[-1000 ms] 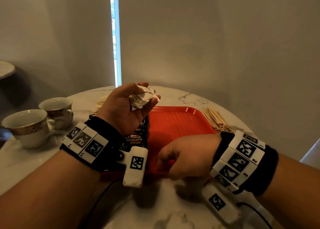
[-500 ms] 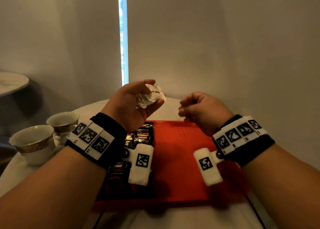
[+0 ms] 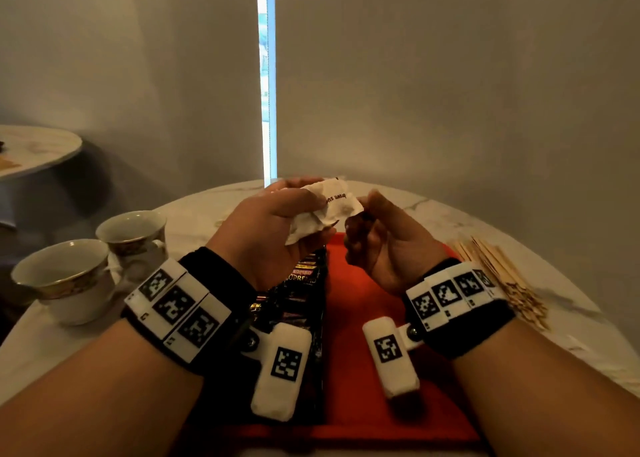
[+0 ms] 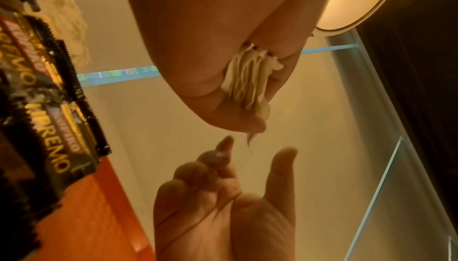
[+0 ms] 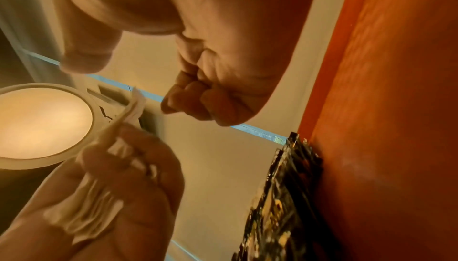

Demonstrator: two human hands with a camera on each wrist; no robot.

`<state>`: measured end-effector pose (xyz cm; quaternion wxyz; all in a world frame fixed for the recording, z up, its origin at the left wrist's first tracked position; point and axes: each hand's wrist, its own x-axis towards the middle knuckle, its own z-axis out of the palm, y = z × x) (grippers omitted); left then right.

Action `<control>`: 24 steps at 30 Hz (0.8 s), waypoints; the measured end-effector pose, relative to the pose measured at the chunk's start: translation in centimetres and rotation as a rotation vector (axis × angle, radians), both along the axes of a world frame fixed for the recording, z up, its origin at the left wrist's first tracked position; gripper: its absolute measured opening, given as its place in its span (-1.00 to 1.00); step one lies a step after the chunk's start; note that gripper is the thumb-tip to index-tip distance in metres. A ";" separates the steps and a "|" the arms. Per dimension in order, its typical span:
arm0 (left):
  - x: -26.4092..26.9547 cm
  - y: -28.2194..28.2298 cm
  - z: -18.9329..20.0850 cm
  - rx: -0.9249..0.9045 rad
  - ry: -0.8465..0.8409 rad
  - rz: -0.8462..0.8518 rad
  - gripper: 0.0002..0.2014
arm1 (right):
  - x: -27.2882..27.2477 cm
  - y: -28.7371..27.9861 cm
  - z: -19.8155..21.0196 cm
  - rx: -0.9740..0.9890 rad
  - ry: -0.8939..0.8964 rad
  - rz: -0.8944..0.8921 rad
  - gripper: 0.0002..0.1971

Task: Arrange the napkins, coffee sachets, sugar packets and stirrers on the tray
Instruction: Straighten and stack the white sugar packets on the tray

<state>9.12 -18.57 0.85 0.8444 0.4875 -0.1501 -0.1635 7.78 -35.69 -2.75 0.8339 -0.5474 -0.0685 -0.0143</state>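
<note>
1. Up above the tray, a bunch of white sugar packets (image 3: 322, 210) sits in the left hand (image 3: 266, 228), clear of the desk; one packet shows brown print on its face.
2. Left grip: grasping the bunch, fingers and thumb curled round the packets, whose stacked edges (image 4: 247, 81) show between the fingers in the left wrist view.
3. Right hand (image 3: 384, 245) is raised just beside the bunch, palm toward the person, fingers curled. In the head view its fingertips (image 3: 363, 203) meet the corner of the top packet; the wrist views show a small gap, so I cannot tell whether the right grip has the packet or is closed on nothing.
4. Below both hands lies the red tray (image 3: 363, 404), flat on the desk. Dark coffee sachets (image 3: 298, 304) with gold lettering lie in an overlapping row along the tray's left part, running away from the person; the tray's right part is bare red.
5. Wooden stirrers (image 3: 502, 276) lie in a loose heap on the desk just right of the tray.
6. White crumpled napkins (image 4: 67, 24) show at the far end of the sachets in the left wrist view.
7. Two white cups (image 3: 65, 276) with gold bands stand on the desk (image 3: 571, 321) to the left of the tray, close together.
8. Both wrists wear black bands with marker tags.
</note>
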 end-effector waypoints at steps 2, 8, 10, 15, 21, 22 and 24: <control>0.0 -0.2 -0.3 0.032 -0.014 0.017 -0.76 | -0.1 0.6 -0.2 -0.060 -0.047 -0.018 -0.58; 0.1 -0.2 -0.6 0.034 0.004 -0.018 -0.55 | -0.6 1.2 0.1 -0.013 -0.075 -0.053 -0.72; 0.1 -0.1 -0.4 0.018 0.045 0.003 -0.73 | -0.6 1.3 0.3 0.110 -0.084 -0.055 -0.69; 0.6 0.1 -0.6 0.053 0.066 0.126 -0.69 | 0.0 0.6 0.4 0.159 -0.046 -0.218 -0.77; 0.0 -0.1 -0.9 0.136 0.038 -0.014 -0.60 | -0.5 1.3 0.0 0.099 -0.033 -0.182 -0.82; -0.1 -0.2 -0.9 0.152 0.024 -0.004 -0.59 | -0.4 1.3 -0.1 0.083 -0.036 -0.181 -0.82; 0.0 -0.2 -0.9 0.160 0.031 0.060 -0.79 | -0.4 1.3 -0.1 0.065 -0.036 -0.177 -0.83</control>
